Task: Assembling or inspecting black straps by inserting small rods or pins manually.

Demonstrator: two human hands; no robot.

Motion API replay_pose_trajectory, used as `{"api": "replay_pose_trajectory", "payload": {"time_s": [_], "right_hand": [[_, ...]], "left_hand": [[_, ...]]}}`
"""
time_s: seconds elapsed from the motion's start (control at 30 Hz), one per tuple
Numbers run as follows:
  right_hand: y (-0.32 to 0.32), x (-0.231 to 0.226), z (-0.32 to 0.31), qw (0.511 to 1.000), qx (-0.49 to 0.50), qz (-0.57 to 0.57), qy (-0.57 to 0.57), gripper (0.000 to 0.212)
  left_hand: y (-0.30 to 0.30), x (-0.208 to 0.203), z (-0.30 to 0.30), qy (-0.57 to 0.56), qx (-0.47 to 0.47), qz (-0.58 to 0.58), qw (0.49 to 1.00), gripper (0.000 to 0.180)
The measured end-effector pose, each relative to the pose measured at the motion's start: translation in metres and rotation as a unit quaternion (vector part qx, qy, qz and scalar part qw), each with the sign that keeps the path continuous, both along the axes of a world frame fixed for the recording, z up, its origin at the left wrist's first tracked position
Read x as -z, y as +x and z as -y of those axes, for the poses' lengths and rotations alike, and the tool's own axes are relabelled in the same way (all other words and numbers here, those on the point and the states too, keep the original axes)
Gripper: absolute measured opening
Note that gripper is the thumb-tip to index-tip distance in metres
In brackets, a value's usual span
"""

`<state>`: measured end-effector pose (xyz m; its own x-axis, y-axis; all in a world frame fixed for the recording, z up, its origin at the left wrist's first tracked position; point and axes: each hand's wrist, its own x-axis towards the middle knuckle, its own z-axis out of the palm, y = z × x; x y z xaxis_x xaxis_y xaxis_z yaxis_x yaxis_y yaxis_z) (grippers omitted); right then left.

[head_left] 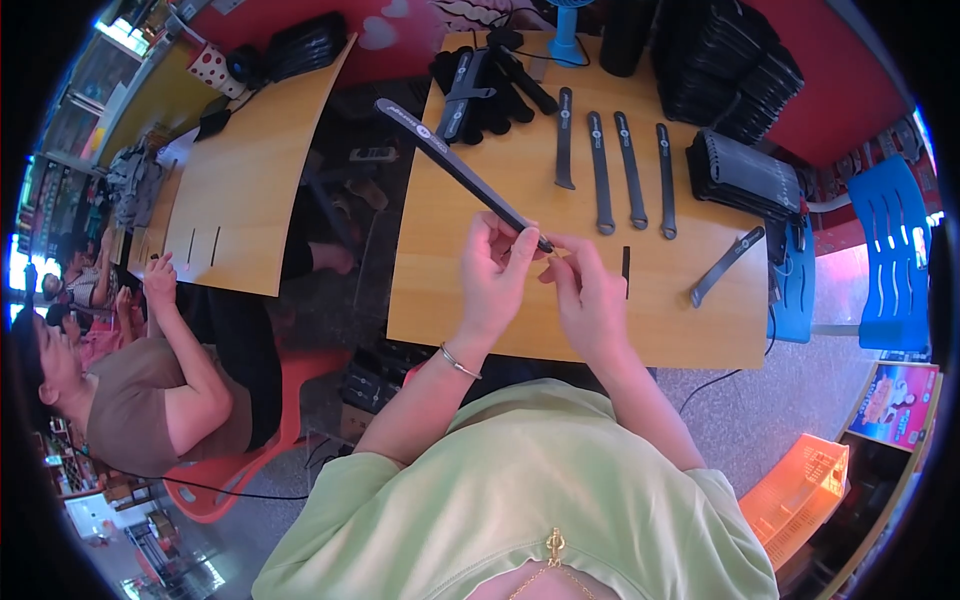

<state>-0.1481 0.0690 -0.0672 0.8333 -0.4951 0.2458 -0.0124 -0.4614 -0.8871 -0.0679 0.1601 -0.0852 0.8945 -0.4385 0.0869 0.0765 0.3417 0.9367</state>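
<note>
A long grey-and-black strap (455, 165) with pale printing slants up and away to the left. My left hand (497, 275) is closed on its near end, thumb on top. Close beside it, my right hand (592, 300) pinches at the tip of that same end; the exact grip is partly hidden by the fingers. Beyond my hands, several similar straps (600, 175) lie spaced out in a row, their near ends looped. Another strap (727, 267) lies slantwise at the table's right. A thin black strip (627, 272) is on the wood just right of my right hand.
A heap of black straps (490, 90) and a blue fan (565, 40) occupy the table's far side. Black stacks (725, 60) and a grey-black bundle (745, 170) stand at right. To the left, a person (160, 390) sits by another table (245, 170).
</note>
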Motion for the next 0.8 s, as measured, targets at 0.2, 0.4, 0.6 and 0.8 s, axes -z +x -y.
{"api": "replay_pose_trajectory", "payload": {"time_s": [0.2,0.4,0.6,0.8], "right_hand": [[0.0,-0.004,0.002,1.0,-0.021,0.01,-0.004,0.019],[0.001,-0.006,0.007,0.998,-0.038,-0.022,0.033,0.018],[0.002,-0.009,0.01,0.997,-0.052,-0.012,0.056,0.011],[-0.002,-0.019,0.012,0.997,-0.056,-0.02,0.044,0.012]], "left_hand": [[0.001,-0.003,-0.004,0.013,0.047,0.024,0.999,0.026],[0.018,-0.005,-0.015,0.051,0.127,0.025,0.99,0.027],[0.027,-0.013,-0.019,0.051,0.179,0.017,0.982,0.023],[0.032,-0.014,-0.022,0.025,0.22,-0.022,0.975,0.019]]}}
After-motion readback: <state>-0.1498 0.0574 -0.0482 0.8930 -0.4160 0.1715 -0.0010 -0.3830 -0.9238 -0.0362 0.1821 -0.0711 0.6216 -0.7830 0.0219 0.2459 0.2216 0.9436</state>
